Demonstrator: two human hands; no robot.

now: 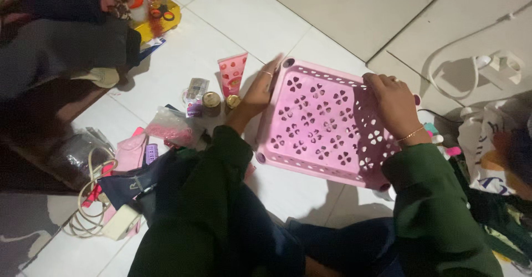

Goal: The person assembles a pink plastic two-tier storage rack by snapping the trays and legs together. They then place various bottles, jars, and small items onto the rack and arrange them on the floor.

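Dark green sleeves [221,199] fill the foreground. Both hands grasp a pink plastic basket [324,124] with heart-shaped cutouts, held tilted above the white tiled floor [354,11]: the left hand [257,94] clasps its left rim, the right hand [394,102] its right rim. Just left of the left hand lie a pink tube [233,73], two gold-capped jars [211,103], a clear sachet [195,88] and a pink bag [172,127].

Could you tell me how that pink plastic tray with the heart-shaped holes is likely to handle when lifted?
The pink tray probably stays stiff: it keeps its shape, tilted between the left hand and right hand. Its many holes suggest it is light. Flat sides make rolling unlikely.
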